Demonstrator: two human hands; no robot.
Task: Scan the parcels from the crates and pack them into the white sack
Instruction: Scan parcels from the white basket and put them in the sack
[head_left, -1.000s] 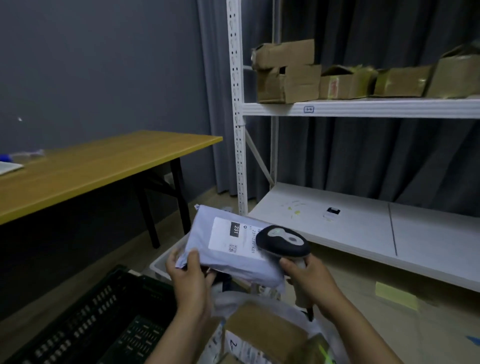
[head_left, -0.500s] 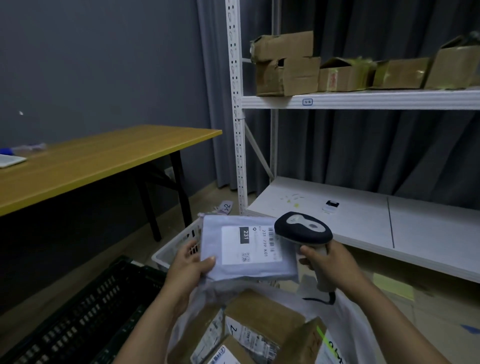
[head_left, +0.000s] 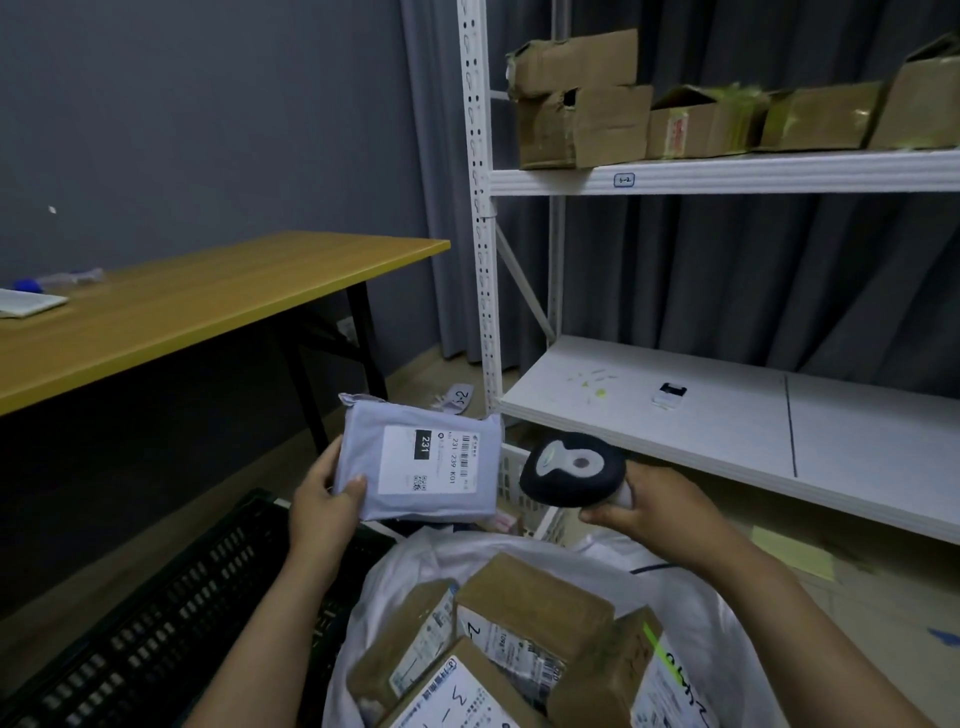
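Note:
My left hand (head_left: 324, 506) grips the lower left corner of a pale grey mailer parcel (head_left: 421, 462), label side up and marked 231. My right hand (head_left: 657, 506) holds a black handheld scanner (head_left: 571, 477) just right of the parcel, its head turned toward the label. Below both hands the white sack (head_left: 727, 618) stands open, holding several brown cardboard parcels (head_left: 530, 608) with labels. A black crate (head_left: 156, 629) sits at lower left. Part of a white crate (head_left: 511, 480) shows behind the parcel and scanner.
A wooden table (head_left: 197, 306) with black legs stands to the left. A white metal rack (head_left: 727, 415) fills the right, with worn cardboard boxes (head_left: 582, 104) on its upper shelf. Dark curtains hang behind the rack. Paper scraps lie on the floor.
The parcel has been lifted and turned so its label faces up. The scanner moved from over the label to the parcel's right side. More of the sack's contents came into view.

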